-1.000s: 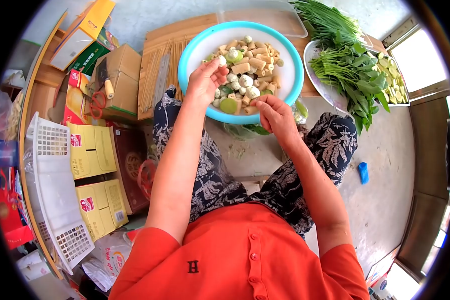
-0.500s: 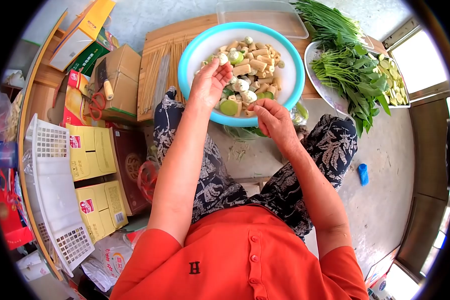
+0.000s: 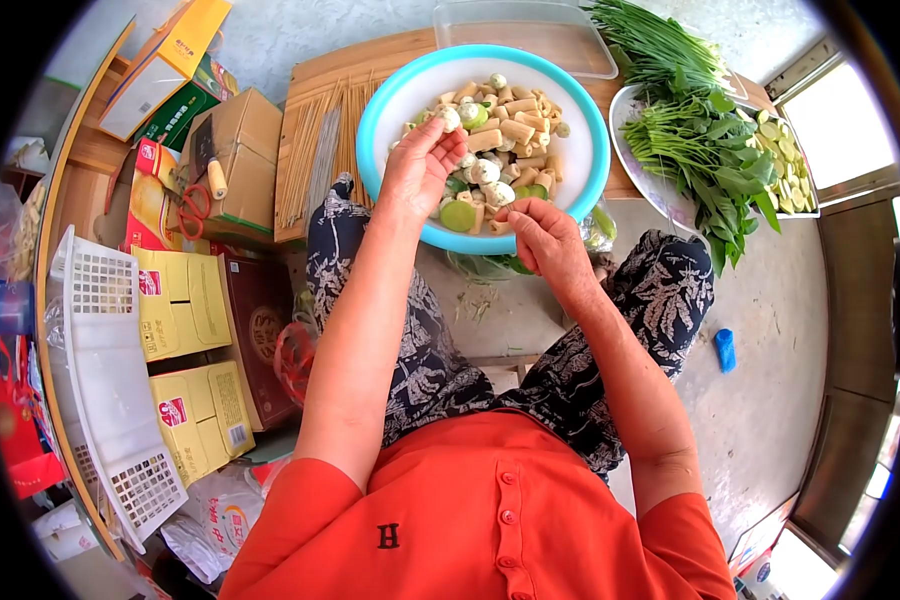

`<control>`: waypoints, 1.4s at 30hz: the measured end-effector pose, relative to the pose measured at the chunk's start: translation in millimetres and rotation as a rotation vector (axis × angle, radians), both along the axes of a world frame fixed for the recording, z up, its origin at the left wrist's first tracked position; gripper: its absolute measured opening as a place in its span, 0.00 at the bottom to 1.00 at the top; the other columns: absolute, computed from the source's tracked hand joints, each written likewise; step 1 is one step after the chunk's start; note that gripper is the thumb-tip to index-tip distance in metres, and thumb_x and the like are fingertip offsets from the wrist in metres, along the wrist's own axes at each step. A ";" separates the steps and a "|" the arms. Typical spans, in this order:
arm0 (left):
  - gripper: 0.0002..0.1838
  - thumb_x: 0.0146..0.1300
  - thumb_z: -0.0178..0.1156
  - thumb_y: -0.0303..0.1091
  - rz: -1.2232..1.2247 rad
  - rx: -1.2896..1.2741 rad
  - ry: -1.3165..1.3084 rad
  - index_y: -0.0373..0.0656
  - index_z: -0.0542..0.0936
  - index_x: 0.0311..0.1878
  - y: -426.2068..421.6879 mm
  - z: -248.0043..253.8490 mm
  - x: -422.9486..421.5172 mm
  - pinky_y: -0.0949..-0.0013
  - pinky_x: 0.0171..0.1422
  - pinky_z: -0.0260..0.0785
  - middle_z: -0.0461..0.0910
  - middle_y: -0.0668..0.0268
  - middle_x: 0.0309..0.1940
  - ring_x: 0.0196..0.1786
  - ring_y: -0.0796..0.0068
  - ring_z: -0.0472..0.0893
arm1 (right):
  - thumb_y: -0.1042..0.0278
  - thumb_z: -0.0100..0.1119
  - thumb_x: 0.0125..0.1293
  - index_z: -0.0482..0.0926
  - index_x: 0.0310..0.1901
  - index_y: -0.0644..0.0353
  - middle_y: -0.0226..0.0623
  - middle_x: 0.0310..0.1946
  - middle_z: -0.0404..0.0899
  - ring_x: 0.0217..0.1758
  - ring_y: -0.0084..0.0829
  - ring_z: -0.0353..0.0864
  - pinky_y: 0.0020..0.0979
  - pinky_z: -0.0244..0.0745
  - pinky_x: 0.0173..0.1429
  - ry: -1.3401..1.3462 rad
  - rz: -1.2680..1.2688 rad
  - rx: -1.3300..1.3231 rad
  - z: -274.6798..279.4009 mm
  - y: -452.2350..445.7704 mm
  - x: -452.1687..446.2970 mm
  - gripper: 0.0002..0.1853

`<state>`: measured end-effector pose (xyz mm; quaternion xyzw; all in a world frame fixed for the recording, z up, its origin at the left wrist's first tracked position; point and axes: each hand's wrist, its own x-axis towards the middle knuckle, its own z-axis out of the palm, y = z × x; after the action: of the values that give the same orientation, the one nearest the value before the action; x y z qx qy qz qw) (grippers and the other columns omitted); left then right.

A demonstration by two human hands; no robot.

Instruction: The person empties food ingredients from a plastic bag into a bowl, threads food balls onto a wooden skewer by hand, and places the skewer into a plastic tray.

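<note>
A white basin with a turquoise rim (image 3: pixel 594 130) holds tan tube-shaped pieces (image 3: pixel 517 130), whitish balls (image 3: pixel 486 171) and green round slices (image 3: pixel 458 215). Over the basin's left part, my left hand (image 3: pixel 420 168) pinches a whitish speckled ball (image 3: pixel 449 119) at its fingertips. My right hand (image 3: pixel 548 240) is at the basin's near right rim, thumb and forefinger pressed together; whatever lies between them is too small to make out. Thin wooden skewers (image 3: pixel 354 125) lie left of the basin on a wooden board (image 3: pixel 410 45).
Leafy greens (image 3: pixel 705 160) lie on a tray at the right, beside a box of sliced vegetables (image 3: pixel 792 170). A clear plastic container (image 3: pixel 530 30) is behind the basin. Cartons (image 3: pixel 188 305), orange-handled scissors (image 3: pixel 195 210) and a white basket (image 3: pixel 100 340) are at the left.
My left hand has shifted slightly right with the ball at its fingertips. My right hand has moved a little down and left along the basin's rim.
</note>
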<state>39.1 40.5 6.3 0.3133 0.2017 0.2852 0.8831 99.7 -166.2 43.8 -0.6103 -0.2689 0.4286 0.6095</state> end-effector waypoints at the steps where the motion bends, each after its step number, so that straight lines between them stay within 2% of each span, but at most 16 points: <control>1: 0.12 0.63 0.61 0.33 0.003 0.009 0.003 0.37 0.77 0.47 0.0 0.0 0.0 0.69 0.49 0.74 0.80 0.62 0.39 0.43 0.72 0.79 | 0.66 0.47 0.71 0.78 0.41 0.61 0.20 0.11 0.60 0.13 0.12 0.55 0.18 0.50 0.20 -0.011 -0.005 -0.003 -0.9 0.3 -0.4 0.10; 5: 0.11 0.62 0.61 0.32 -0.007 0.031 0.010 0.37 0.78 0.44 2.3 -0.9 -0.4 0.69 0.48 0.75 0.80 0.63 0.37 0.42 0.72 0.79 | 0.66 0.48 0.71 0.78 0.42 0.61 0.19 0.11 0.61 0.13 0.12 0.55 0.18 0.50 0.19 -0.006 -0.006 -0.005 -1.2 -0.5 1.1 0.10; 7: 0.10 0.62 0.62 0.32 -0.024 0.037 0.013 0.38 0.78 0.43 3.1 -1.0 -1.5 0.69 0.47 0.75 0.80 0.62 0.37 0.41 0.72 0.79 | 0.68 0.50 0.69 0.78 0.39 0.62 0.20 0.15 0.65 0.16 0.12 0.61 0.18 0.53 0.20 0.033 -0.006 -0.016 1.3 -2.0 2.8 0.08; 15: 0.11 0.60 0.64 0.33 -0.129 0.006 0.053 0.39 0.77 0.41 -1.4 7.8 -4.4 0.68 0.47 0.76 0.79 0.62 0.36 0.39 0.71 0.79 | 0.67 0.50 0.70 0.78 0.39 0.62 0.20 0.15 0.65 0.16 0.12 0.60 0.18 0.53 0.20 -0.012 -0.025 0.006 0.4 -2.5 2.5 0.09; 21: 0.13 0.59 0.65 0.34 -0.153 0.042 0.072 0.39 0.77 0.43 -4.7 10.0 -4.6 0.68 0.47 0.76 0.79 0.63 0.35 0.39 0.71 0.80 | 0.67 0.51 0.70 0.78 0.39 0.62 0.19 0.14 0.64 0.16 0.12 0.59 0.18 0.53 0.20 -0.011 -0.043 0.008 0.9 -1.5 1.7 0.09; 26: 0.13 0.60 0.64 0.36 -0.287 0.087 0.085 0.42 0.78 0.46 -15.1 10.8 -2.6 0.66 0.49 0.75 0.81 0.65 0.39 0.42 0.72 0.80 | 0.67 0.50 0.70 0.78 0.39 0.61 0.19 0.14 0.64 0.16 0.12 0.58 0.18 0.51 0.20 0.003 -0.074 0.018 -0.5 1.3 2.4 0.08; 30: 0.13 0.60 0.64 0.36 -0.256 0.083 0.097 0.43 0.78 0.47 -19.8 10.5 -0.5 0.65 0.52 0.74 0.81 0.66 0.42 0.44 0.72 0.80 | 0.67 0.50 0.70 0.78 0.41 0.61 0.19 0.14 0.63 0.16 0.12 0.58 0.18 0.51 0.21 0.032 -0.081 0.013 -1.6 4.0 3.9 0.09; 35: 0.16 0.66 0.57 0.37 -0.215 0.045 -0.014 0.39 0.73 0.53 -19.6 5.7 2.5 0.62 0.54 0.73 0.80 0.60 0.44 0.47 0.66 0.80 | 0.65 0.48 0.71 0.78 0.43 0.61 0.21 0.14 0.64 0.15 0.13 0.58 0.18 0.52 0.20 0.070 -0.086 -0.025 -2.8 6.6 1.2 0.10; 38: 0.17 0.67 0.55 0.38 -0.222 -0.039 -0.039 0.40 0.71 0.55 -21.1 6.8 3.7 0.60 0.53 0.73 0.80 0.57 0.43 0.47 0.61 0.80 | 0.65 0.47 0.72 0.78 0.43 0.62 0.22 0.14 0.65 0.15 0.13 0.58 0.18 0.52 0.20 0.036 -0.034 -0.043 -8.1 6.4 1.3 0.11; 42: 0.15 0.68 0.55 0.38 -0.273 -0.044 -0.109 0.43 0.70 0.53 -33.5 4.5 7.4 0.57 0.53 0.74 0.78 0.59 0.38 0.42 0.62 0.80 | 0.66 0.47 0.71 0.78 0.42 0.62 0.22 0.14 0.65 0.15 0.13 0.59 0.19 0.53 0.21 0.018 -0.050 -0.047 -8.2 8.3 -1.3 0.11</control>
<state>46.5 7.0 10.9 0.3022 0.1151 0.1746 0.9300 98.4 -157.8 35.6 -0.6270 -0.2380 0.4251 0.6079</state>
